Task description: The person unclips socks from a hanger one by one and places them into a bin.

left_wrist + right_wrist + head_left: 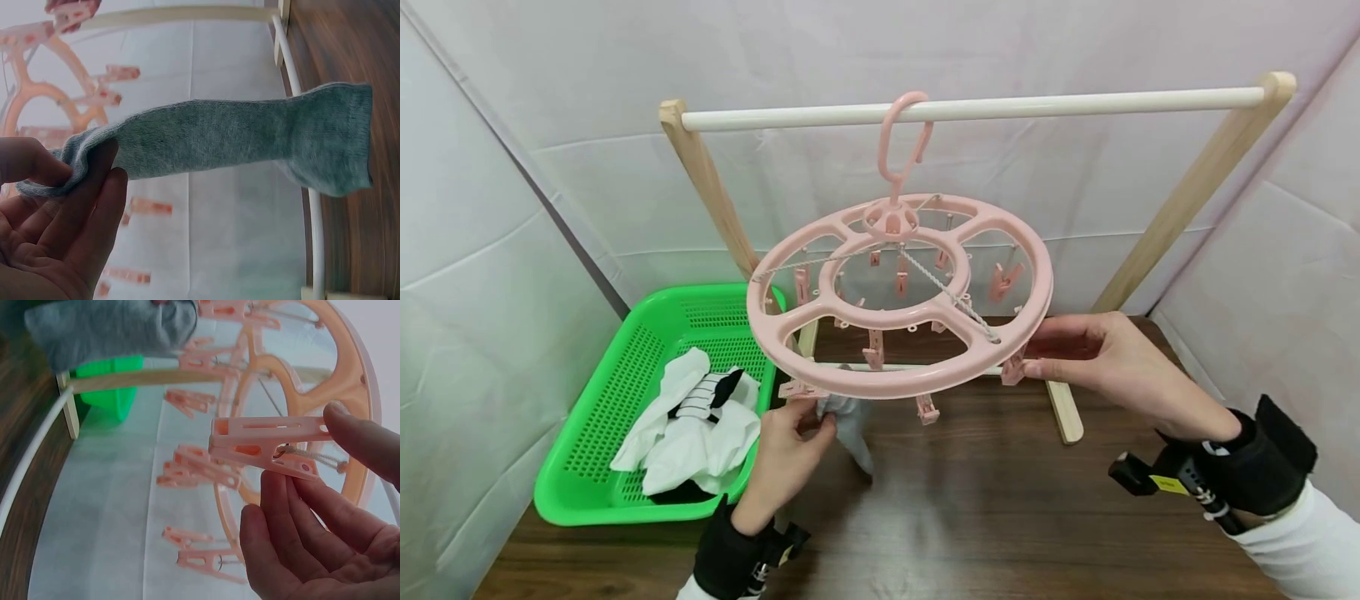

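A round pink clip hanger hangs by its hook from a white rod, tilted toward the front. My left hand pinches a grey sock by one end, just below the hanger's left front rim; the sock's other end dangles free. At the right rim, my right hand holds a pink clothespin between thumb and fingers. That clothespin is tied to the hanger by a short cord, and its jaws look closed with nothing in them. Several other clothespins dangle around the rings.
The white rod spans a wooden stand behind the hanger. A green basket on the left holds white and black cloth items. Everything stands on a dark wooden table, with white sheeting around it.
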Tool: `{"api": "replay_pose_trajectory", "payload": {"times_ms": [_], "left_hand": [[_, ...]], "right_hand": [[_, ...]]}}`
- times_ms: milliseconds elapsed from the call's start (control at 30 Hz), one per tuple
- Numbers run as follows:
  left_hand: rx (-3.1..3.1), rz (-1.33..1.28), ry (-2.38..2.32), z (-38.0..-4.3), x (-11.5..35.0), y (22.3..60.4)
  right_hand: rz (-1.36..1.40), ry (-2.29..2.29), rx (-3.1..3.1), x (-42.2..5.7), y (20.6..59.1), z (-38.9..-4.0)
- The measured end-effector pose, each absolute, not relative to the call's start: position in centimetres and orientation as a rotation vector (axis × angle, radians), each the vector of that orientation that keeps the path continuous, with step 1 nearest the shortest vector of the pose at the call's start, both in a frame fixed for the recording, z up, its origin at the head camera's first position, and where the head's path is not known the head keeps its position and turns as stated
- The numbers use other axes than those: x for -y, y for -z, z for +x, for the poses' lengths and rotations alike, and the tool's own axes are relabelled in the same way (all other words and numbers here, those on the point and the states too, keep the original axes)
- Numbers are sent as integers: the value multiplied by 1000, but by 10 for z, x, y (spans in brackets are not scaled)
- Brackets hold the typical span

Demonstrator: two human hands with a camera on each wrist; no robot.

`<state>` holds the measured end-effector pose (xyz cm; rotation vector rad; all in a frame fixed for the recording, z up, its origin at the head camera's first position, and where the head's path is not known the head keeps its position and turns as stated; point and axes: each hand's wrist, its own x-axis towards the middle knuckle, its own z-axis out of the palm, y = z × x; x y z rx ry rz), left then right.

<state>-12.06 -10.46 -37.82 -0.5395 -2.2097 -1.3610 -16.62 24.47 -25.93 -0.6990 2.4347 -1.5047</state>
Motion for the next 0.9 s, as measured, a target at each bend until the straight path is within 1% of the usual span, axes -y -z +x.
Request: {"api": "replay_pose_trajectory", "payload": {"times_ms": [333, 533, 900], "left_hand": [[2209, -475, 1229, -110, 143, 367], [2172, -394, 1138, -106, 166, 355], [2062, -246, 1063, -96, 209, 322]], "right_hand": [[-555, 1626, -2545, -263, 263, -177], [-590, 1689, -2524, -272, 267, -182], [-526, 1604, -2584, -300, 288, -175]]}}
